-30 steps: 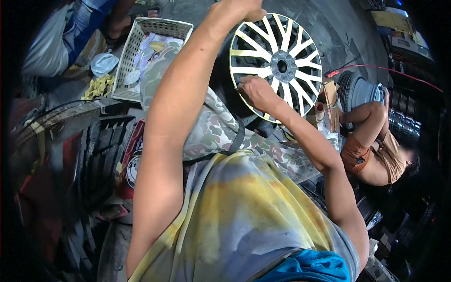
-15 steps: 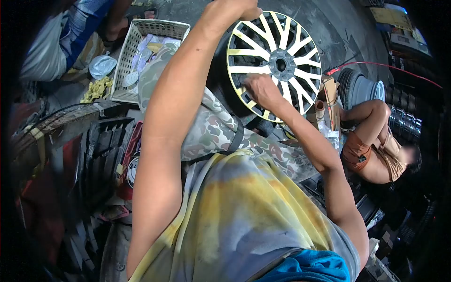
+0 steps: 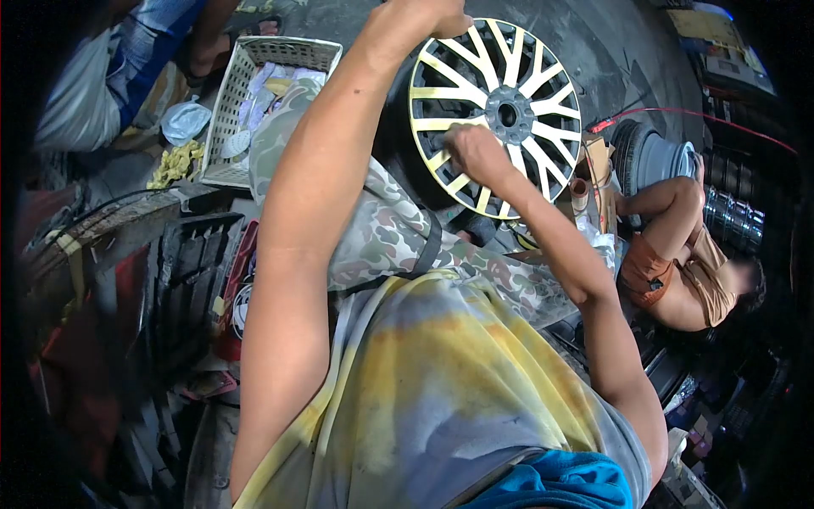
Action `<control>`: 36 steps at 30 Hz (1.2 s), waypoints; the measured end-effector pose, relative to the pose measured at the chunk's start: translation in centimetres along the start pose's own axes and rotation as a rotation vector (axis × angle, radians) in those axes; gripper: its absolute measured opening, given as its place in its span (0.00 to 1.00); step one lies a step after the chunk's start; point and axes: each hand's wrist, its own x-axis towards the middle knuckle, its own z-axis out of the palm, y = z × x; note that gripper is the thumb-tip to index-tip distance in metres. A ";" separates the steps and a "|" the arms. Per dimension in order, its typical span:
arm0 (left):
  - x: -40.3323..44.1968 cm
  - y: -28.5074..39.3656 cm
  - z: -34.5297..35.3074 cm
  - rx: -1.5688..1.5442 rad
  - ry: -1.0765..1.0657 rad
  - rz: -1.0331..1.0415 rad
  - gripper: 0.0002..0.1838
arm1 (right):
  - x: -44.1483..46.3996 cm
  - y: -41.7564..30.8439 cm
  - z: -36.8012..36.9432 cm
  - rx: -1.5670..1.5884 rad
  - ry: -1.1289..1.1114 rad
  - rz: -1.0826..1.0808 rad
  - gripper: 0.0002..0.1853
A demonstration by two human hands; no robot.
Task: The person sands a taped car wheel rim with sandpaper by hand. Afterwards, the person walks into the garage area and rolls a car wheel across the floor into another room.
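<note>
A wheel rim (image 3: 510, 114) with pale yellow-cream spokes and a dark hub faces me at the top centre. My left hand (image 3: 443, 17) is at its upper left edge, fingers curled over the rim's border; the top of the hand runs out of view. Over the lower left spokes, my right hand (image 3: 482, 157) is closed, its knuckles towards the rim. The fingertips look dark and blurred, and whatever they hold is hidden. Camouflage trousers (image 3: 386, 225) cover my legs below the rim.
A white plastic basket (image 3: 222, 114) with cloths and packets stands left, beside a plastic bag (image 3: 185, 122) and yellow rags (image 3: 176, 165). Another person (image 3: 666, 263) crouches at right near a silver wheel (image 3: 666, 159). A red hose (image 3: 670, 110) crosses the floor. Dark car parts (image 3: 191, 271) crowd the lower left.
My right hand has shifted slightly up and right across the spokes. My left hand stays at the rim's edge. The crouching person's hand now shows by the silver wheel.
</note>
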 end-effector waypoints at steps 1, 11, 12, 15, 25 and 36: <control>0.0 0.1 -0.2 -0.002 0.001 0.000 0.17 | -0.5 -1.2 0.9 0.168 0.091 -0.086 0.06; -0.3 0.5 -1.1 -0.031 -0.030 0.008 0.16 | -0.9 0.9 -1.9 -0.065 0.200 -0.108 0.05; -0.2 0.4 -1.1 -0.032 -0.027 0.039 0.16 | -0.5 0.5 -1.3 -0.116 0.177 -0.082 0.04; 0.9 0.1 0.0 0.032 -0.045 0.013 0.16 | -0.6 0.5 -0.9 -0.147 0.155 -0.050 0.04; 0.8 0.7 -1.1 0.071 -0.153 -0.011 0.17 | -2.0 1.3 -3.7 0.232 0.235 -0.035 0.07; 0.4 0.0 -0.9 0.066 -0.108 0.000 0.19 | -3.5 3.4 -5.5 0.065 0.222 0.068 0.09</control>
